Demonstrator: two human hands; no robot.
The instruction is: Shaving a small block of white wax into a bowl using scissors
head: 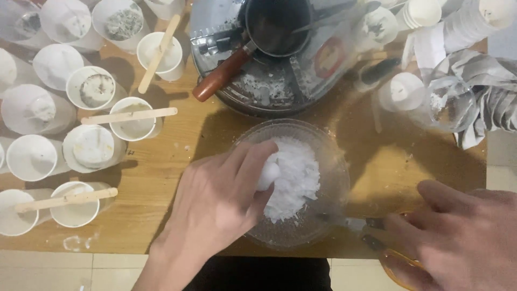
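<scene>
The left hand (223, 202) reaches into the glass bowl (334, 167) from the near side, and its fingers (253, 161) are curled closed around a white lump (268, 173), which they press against the pile of white flakes (293, 180) in the bowl. The wrist comes up from the bottom edge and the back of the hand faces the camera.

The right hand (463, 237) lies at the lower right, palm down, with the fingers bent over the dark handles of scissors (371, 229) (one orange loop shows under the hand). The grip looks closed on the handles, and the pale blade end points toward the near rim of the bowl, just beside it.

The bowl stands on a wooden table (161, 178), near its front edge. Behind the bowl there is a round metal scale (269, 81) with a dark pot (277, 24) on it, and the pot's brown handle points left. At the left stand many white paper cups (32, 156), some with a wooden stick (129, 115) across the top. At the far right lie a clear glass (449, 102) and a grey cloth (495, 91).
</scene>
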